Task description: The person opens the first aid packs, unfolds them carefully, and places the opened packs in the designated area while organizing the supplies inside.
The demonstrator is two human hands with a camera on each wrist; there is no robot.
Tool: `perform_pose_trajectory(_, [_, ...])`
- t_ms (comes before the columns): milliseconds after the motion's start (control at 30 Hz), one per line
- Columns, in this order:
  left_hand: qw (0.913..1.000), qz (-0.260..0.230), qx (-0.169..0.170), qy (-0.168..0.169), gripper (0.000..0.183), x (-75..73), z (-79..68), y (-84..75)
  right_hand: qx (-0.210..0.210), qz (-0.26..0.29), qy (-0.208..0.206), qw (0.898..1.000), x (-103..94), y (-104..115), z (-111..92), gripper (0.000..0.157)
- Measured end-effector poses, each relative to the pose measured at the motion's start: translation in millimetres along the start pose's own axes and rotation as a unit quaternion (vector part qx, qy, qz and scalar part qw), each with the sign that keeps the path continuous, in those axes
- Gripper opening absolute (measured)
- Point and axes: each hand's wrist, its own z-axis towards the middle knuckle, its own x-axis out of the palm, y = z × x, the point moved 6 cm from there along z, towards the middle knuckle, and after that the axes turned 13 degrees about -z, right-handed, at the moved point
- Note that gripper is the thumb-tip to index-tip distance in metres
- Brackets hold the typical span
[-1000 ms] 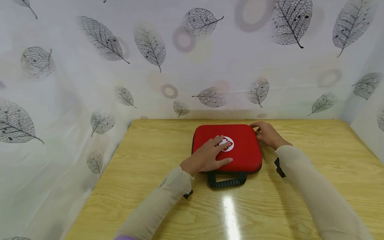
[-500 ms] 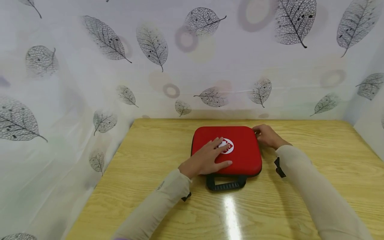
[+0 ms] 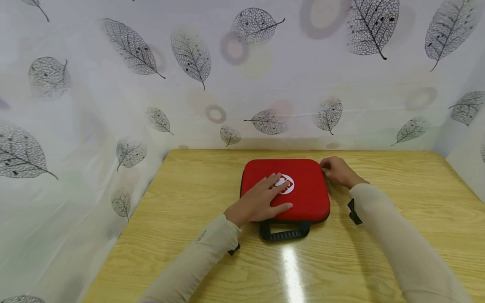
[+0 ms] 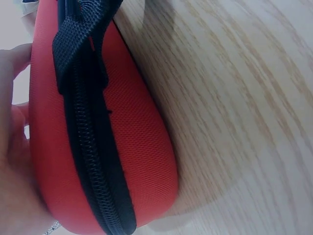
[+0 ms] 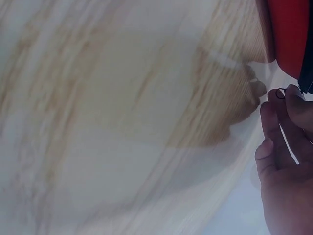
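A red zip-up case (image 3: 308, 204) with a white round emblem lies flat on the wooden table, its black handle (image 3: 286, 235) toward me. Across its lid rests my left hand (image 3: 259, 201), fingers spread and straight, partly covering the emblem. The left wrist view shows the black zipper (image 4: 90, 147) along the case's side, closed on this stretch. At the far right corner is my right hand (image 3: 338, 171). In the right wrist view its thumb and index finger pinch a zipper pull with a small dark ring (image 5: 280, 93) beside the case's corner.
The wooden table (image 3: 182, 185) reaches back to a pale curtain (image 3: 212, 101) printed with grey leaves, which also hangs along the left and right sides. A bright light reflection falls on the table in front of the handle.
The case has shifted slightly toward me under my left hand. My right index finger has drawn in from the far corner toward the thumb.
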Motion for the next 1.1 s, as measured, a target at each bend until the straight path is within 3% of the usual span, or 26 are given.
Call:
perform_pose_trajectory(433, [0.9997, 0.018, 0.013, -0.005, 0.080, 0.9, -0.8, 1.0, 0.016, -0.006, -0.004, 1.000, -6.6, 1, -8, 0.012])
perform_pose_trajectory(1100, [0.9988, 0.046, 0.014, -0.005, 0.080, 3.3, -0.1, -0.2, 0.000, -0.084, -0.045, 0.995, -15.2, 12, -24, 0.014])
